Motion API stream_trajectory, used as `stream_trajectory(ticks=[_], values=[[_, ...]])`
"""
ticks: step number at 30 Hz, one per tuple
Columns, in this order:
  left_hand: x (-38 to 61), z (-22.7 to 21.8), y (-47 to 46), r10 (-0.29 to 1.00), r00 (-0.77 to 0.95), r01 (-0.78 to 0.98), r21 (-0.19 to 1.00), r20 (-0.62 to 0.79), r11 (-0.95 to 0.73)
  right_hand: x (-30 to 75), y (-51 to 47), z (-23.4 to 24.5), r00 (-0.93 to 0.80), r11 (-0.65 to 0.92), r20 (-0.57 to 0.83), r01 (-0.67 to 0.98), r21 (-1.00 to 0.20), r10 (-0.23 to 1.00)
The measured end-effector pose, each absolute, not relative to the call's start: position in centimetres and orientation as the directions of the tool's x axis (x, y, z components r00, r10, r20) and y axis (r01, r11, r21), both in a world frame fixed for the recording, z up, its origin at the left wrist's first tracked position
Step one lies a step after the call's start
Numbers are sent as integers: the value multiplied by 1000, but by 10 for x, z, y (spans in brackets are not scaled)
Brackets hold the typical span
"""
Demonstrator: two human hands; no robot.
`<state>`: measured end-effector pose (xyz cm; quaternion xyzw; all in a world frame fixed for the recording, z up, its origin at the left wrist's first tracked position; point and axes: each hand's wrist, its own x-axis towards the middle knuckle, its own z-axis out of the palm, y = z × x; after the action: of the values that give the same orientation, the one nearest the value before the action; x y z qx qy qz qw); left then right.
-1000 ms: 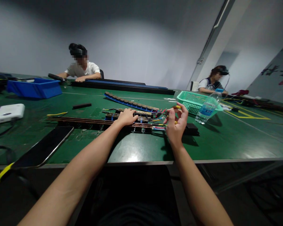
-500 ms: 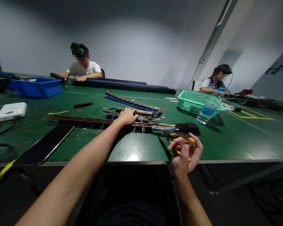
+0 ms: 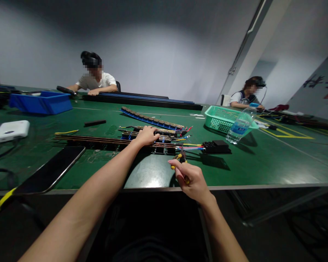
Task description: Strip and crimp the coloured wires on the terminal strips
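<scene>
My left hand (image 3: 147, 135) lies over a long black strip with copper-coloured bars (image 3: 104, 141), its fingers curled around it and partly hidden. Coloured wires (image 3: 190, 146) run from the strip's right end to a black block (image 3: 217, 147). Closed around yellow-handled pliers (image 3: 176, 157) is my right hand (image 3: 191, 180), near the table's front edge. The pliers' dark jaws point up at the wires beside the strip's end; whether they touch a wire I cannot tell. Just behind my left hand are shorter strips with wire ends (image 3: 177, 139).
A blue-backed strip (image 3: 153, 119) lies farther back. On the right stand a green basket (image 3: 221, 118) and a water bottle (image 3: 239, 125). To the left are a phone (image 3: 51, 169), a white box (image 3: 11, 130) and a blue bin (image 3: 41, 103). Two people sit across the table.
My right hand has moved left with the pliers and turned, bringing the jaws up to the wires by the strip's end. My left hand stays on the strip.
</scene>
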<state>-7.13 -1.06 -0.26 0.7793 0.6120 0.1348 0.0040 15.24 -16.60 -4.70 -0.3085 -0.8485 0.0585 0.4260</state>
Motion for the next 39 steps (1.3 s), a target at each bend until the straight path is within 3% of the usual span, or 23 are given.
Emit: stream_trajectory(ticks=[5,15,21,26,28,31,34,37,39], values=[[-71,-2,-11,956,211,954,169,203,-247,151,-168,-47,-563,797,584,530,-289,586],[-72,-3,-9,955,219,953,165,202,-253,145,-170,-38,-395,613,476,399,-682,786],[-71,-5,-8,948,225,951,159,225,-264,138,-151,-37,8,331,331,22,-943,944],[-69,-5,-9,945,223,954,148,237,-262,134,-143,-30,249,236,138,-426,-874,959],[-68,-4,-10,947,212,956,148,240,-252,133,-143,-29,268,239,113,-503,-831,957],[-67,-3,-12,951,197,959,156,239,-238,130,-148,-33,252,282,191,-398,-873,948],[-67,-2,-14,951,198,957,165,238,-241,123,-164,-40,119,357,345,-100,-929,931],[-68,-2,-13,951,202,954,171,233,-245,111,-186,-47,-76,441,434,163,-883,898],[-69,-2,-11,955,196,957,169,223,-235,104,-198,-47,-179,527,497,209,-824,849]])
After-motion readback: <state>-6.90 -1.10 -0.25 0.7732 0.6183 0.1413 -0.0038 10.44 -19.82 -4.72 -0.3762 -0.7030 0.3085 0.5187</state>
